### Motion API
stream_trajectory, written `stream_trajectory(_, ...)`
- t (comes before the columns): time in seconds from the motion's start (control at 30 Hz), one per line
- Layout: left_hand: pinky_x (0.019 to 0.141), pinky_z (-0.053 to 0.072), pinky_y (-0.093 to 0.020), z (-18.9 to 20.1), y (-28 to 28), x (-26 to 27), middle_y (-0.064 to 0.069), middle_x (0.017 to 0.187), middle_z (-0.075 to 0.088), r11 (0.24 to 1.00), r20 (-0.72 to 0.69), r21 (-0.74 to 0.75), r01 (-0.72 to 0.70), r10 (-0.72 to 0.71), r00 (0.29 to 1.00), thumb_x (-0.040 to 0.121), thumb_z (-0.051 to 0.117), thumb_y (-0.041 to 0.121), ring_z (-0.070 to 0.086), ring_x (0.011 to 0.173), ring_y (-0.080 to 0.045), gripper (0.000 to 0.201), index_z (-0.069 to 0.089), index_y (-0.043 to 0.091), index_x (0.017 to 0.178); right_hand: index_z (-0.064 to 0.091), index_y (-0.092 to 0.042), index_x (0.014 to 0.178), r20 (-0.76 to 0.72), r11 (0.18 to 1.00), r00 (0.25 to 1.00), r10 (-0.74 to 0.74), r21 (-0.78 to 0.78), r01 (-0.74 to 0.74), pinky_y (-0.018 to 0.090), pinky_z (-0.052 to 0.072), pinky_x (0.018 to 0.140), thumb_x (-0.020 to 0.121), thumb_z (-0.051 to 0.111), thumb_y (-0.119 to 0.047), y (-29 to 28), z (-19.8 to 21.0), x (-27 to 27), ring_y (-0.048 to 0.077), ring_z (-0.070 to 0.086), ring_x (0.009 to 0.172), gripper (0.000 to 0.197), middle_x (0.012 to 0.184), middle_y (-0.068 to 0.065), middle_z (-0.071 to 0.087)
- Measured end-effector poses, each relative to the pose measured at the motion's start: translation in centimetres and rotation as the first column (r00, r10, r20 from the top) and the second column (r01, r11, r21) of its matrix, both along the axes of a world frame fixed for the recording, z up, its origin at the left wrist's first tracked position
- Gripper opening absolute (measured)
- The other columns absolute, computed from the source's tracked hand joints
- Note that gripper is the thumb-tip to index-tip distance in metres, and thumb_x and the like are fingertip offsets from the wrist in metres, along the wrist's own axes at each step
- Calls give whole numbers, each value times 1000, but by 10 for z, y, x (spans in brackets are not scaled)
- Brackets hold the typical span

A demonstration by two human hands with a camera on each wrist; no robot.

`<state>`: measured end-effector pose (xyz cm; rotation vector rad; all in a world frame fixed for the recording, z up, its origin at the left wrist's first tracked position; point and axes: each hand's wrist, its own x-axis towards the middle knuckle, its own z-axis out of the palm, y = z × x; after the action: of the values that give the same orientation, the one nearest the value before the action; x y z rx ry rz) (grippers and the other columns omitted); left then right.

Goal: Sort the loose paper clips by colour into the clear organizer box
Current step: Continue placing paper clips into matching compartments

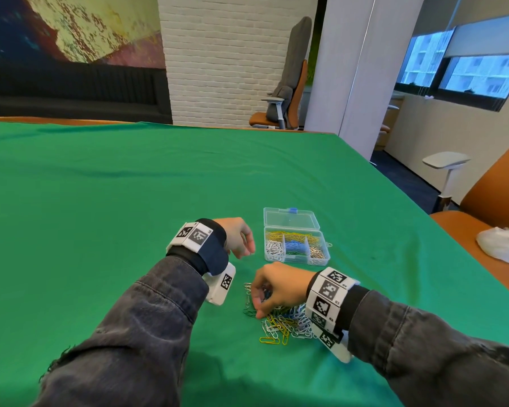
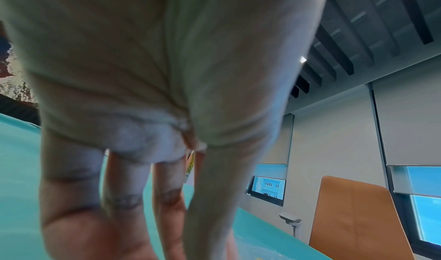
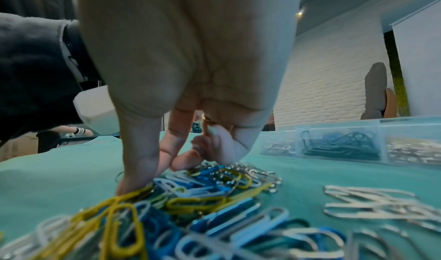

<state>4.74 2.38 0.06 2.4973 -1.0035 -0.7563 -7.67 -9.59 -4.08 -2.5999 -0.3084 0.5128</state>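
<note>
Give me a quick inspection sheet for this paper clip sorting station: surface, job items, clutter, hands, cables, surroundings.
Surface: green cloth over the table, lightly wrinkled.
Job's things: clear organizer box, lid open and standing at the back; compartments hold yellow, white, blue and silver clips. Loose paper clips lie in a mixed pile in front of the box.
Clutter: white crumpled item on an orange seat at the right; what it is cannot be told.
Grippers: right hand is down on the pile, fingers curled into the clips; whether it pinches one cannot be told. Left hand hovers left of the box, fingers loosely curled, holding nothing.
Cables: nothing seen.
Surroundings: office chair, white brick wall, windows.
</note>
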Motion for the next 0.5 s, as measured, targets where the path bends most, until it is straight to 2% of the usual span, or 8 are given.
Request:
stream_trajectory(0.07, 72, 50, -24, 0, 0, -1, 4, 90, 68, 1000, -5, 2, 2, -2, 1000, 89, 65, 7, 65, 78, -11, 10, 66, 17, 92, 70, -12, 82, 3, 1000, 1000, 8, -11, -8, 22, 45, 71, 76, 80, -22, 1, 1, -1, 10, 57, 75, 15, 84, 3, 67)
stream_trajectory(0.17, 71, 49, -24, 2, -1, -1, 6, 89, 67, 1000, -14, 1, 6, -6, 1000, 90, 64, 8, 65, 77, -10, 11, 65, 18, 89, 68, -15, 80, 26, 1000, 1000, 8, -8, -8, 17, 41, 66, 79, 77, -21, 0, 3, -2, 9, 55, 75, 12, 91, 6, 68)
stream_trajectory(0.23, 71, 49, -23, 3, 0, -1, 8, 86, 67, 1000, -11, -2, 2, -2, 1000, 90, 64, 9, 64, 75, -8, 11, 65, 20, 88, 66, -15, 81, 32, 1000, 999, -7, 12, 7, 14, 39, 63, 81, 76, -21, -2, 5, -3, 3, 51, 66, 11, 83, 0, 65)
stream_trajectory(0.37, 67, 48, -21, 4, 2, 0, 10, 83, 66, 1000, -11, -8, -8, 7, 1000, 91, 64, 10, 64, 72, -7, 8, 65, 18, 90, 65, -15, 87, 37, 998, 998, -47, 54, 45, 17, 43, 61, 80, 76, -18, 0, 7, -3, 4, 50, 60, 13, 75, -3, 60)
stream_trajectory(0.5, 64, 47, -20, 5, 3, -1, 9, 84, 66, 1000, -7, -7, -11, 11, 1000, 91, 64, 12, 63, 71, -6, 6, 64, 18, 90, 68, -8, 93, 54, 997, 996, -74, 37, 73, 6, 39, 56, 78, 78, -17, 5, 6, -2, 1, 52, 59, 20, 73, -3, 61)
